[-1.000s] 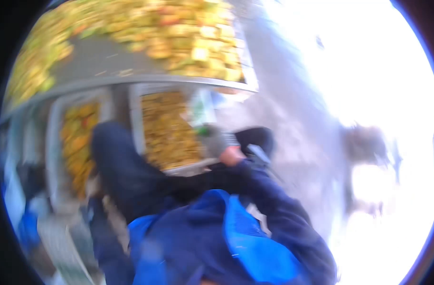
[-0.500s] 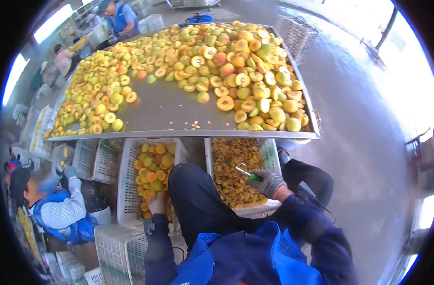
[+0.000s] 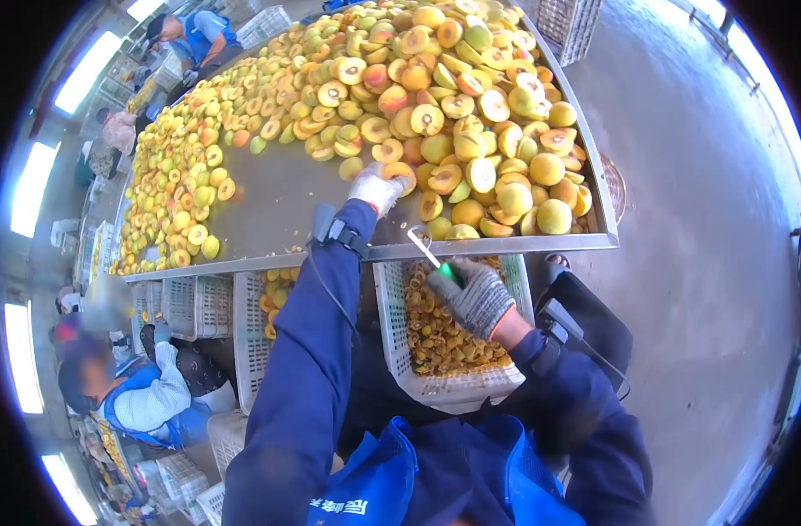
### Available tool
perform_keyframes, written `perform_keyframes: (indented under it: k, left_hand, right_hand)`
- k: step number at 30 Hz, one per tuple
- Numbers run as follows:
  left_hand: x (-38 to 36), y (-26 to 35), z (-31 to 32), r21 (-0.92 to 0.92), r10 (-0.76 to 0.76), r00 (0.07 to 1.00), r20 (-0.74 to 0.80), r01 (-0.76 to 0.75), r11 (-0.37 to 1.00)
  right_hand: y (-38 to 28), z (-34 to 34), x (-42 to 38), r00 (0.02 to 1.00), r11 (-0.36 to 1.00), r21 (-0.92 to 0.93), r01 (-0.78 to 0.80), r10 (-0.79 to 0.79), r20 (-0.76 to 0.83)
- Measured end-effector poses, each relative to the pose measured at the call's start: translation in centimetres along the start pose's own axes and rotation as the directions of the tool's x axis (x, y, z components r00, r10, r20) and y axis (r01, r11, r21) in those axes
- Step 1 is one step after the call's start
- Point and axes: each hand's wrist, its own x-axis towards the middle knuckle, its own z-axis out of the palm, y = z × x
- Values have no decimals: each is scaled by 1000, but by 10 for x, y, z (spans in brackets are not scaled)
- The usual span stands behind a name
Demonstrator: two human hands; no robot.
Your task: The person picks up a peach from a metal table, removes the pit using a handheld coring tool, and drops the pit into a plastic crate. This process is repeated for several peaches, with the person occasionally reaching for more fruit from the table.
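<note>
In a whitish glove, my left hand [image 3: 379, 188] reaches over the metal table. Its fingers close round a peach half [image 3: 400, 176] at the edge of the fruit pile. My right hand [image 3: 473, 298], in a grey knit glove, grips a pitting knife [image 3: 428, 252] with a green handle and a curved metal loop at its tip. The loop points up at the table's near rim. Below that hand stands a white crate [image 3: 396, 337] of pits and fruit scraps. Many halved peaches [image 3: 427, 120], yellow-green to red, cover much of the table, some with pits showing.
The metal table [image 3: 282, 197] has a raised rim. A crate of peach halves [image 3: 278, 294] sits below it, partly hidden by my left arm. A co-worker [image 3: 155, 394] in a blue vest sits at the left, another person [image 3: 194, 39] at the far side. Stacked crates [image 3: 569, 26] stand behind.
My left hand has gone from the crate of peach halves up to the table and onto a peach half. My right hand with the knife has shifted slightly left and up. The view has tilted.
</note>
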Motion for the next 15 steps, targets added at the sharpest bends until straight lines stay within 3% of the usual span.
perform_keyframes:
  k: [2,3,4,6,7,9,10,12,13,15]
  left_hand:
    - [-6,3,0,-168,-59,986,154,85,982]
    - [-1,-20,9,-118,17,999,46,-11,993]
    - [-11,-16,4,-104,16,998,57,-10,995]
    - [-53,8,-15,-351,-25,991,131,70,934]
    - [-72,18,-20,-347,-24,990,141,72,935]
    - [-107,29,-25,-424,157,983,100,-101,900]
    - [-115,27,-24,-428,149,983,103,-92,899]
    - [-131,22,-20,-257,500,865,-33,-491,833]
    - [-139,22,-17,-399,482,876,-15,-447,801]
    - [-150,29,-18,-432,410,912,1,-369,823]
  right_hand:
    - [0,-10,6,989,996,82,-16,28,-147]
    - [14,-10,12,979,992,111,-57,77,-190]
    - [6,-17,11,972,982,171,-83,117,-202]
    - [9,-21,14,956,941,313,-130,202,-211]
    - [7,-22,15,953,938,319,-135,211,-216]
    - [-3,-23,16,961,871,488,-63,184,-206]
    - [-9,-24,16,961,871,486,-72,191,-199]
    - [-20,-23,16,975,814,571,-108,199,-99]
    - [-20,-17,17,979,762,637,-117,196,-55]
    - [-16,-10,16,980,722,677,-140,200,-11]
